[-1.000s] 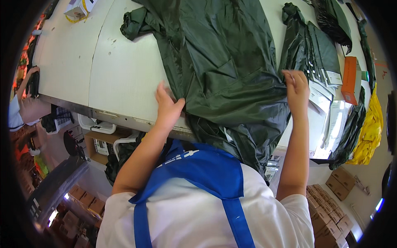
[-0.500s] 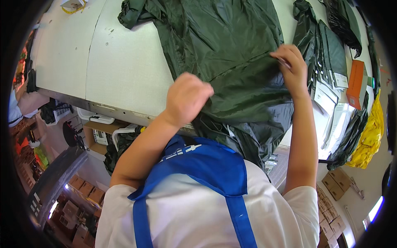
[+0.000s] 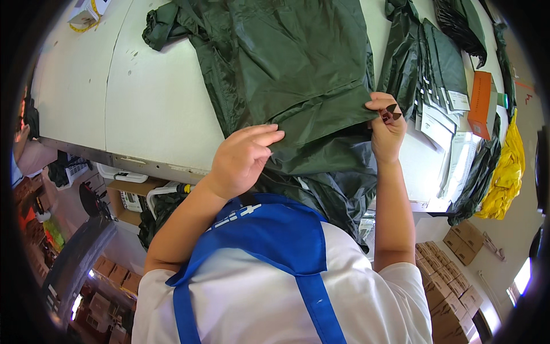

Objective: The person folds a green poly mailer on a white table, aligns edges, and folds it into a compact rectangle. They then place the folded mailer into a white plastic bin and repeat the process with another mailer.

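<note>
A dark green raincoat [image 3: 286, 63] lies spread on the white table [image 3: 154, 103], its lower part hanging over the near edge. My left hand [image 3: 240, 157] pinches the folded hem at its left corner. The same fold's right corner is gripped by my right hand [image 3: 387, 126]. The fold is lifted up and laid back over the garment. A crumpled sleeve [image 3: 160, 26] lies at the far left of the coat.
A stack of folded dark green garments with white tags [image 3: 435, 74] sits right of the coat, beside an orange box [image 3: 480, 103]. Yellow fabric [image 3: 504, 172] hangs off the right edge. Cardboard boxes [image 3: 458, 269] stand on the floor. A small box [image 3: 86, 11] lies far left.
Both hands lifted the coat's lower edge from the table's near side and carried it away from me, folding it up over the garment.
</note>
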`<state>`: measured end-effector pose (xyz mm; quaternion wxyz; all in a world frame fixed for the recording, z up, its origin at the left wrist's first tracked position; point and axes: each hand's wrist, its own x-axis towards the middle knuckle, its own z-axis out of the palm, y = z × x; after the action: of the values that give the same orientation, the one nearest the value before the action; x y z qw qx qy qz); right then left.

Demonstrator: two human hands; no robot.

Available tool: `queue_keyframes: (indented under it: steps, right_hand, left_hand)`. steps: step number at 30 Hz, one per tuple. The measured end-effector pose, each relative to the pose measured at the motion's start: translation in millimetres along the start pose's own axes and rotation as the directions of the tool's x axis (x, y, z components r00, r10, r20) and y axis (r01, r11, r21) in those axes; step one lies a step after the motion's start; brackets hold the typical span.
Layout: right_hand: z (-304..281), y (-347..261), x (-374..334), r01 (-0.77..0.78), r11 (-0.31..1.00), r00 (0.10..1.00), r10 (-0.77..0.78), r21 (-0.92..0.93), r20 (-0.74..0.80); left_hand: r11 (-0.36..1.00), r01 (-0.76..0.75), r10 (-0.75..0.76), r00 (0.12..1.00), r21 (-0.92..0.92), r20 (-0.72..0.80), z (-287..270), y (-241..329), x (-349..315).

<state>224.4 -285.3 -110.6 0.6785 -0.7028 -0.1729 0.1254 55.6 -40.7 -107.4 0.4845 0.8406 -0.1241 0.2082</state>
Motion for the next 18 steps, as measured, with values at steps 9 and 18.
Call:
queue_keyframes:
  steps: [9, 18]
  right_hand:
    - [-100.5, 59.3, 120.3, -0.265, 0.561, 0.939, -0.035, -0.784, -0.343]
    - [8.1, -89.0, 29.4, 0.132, 0.933, 0.907, 0.021, -0.334, 0.42]
  left_hand:
    - [0.646, 0.763, -0.763, 0.646, -0.004, 0.002, -12.2, -47.6, 7.7]
    - [0.412, 0.559, -0.68, 0.714, -0.72, 0.166, -7.9, -15.2, 87.9]
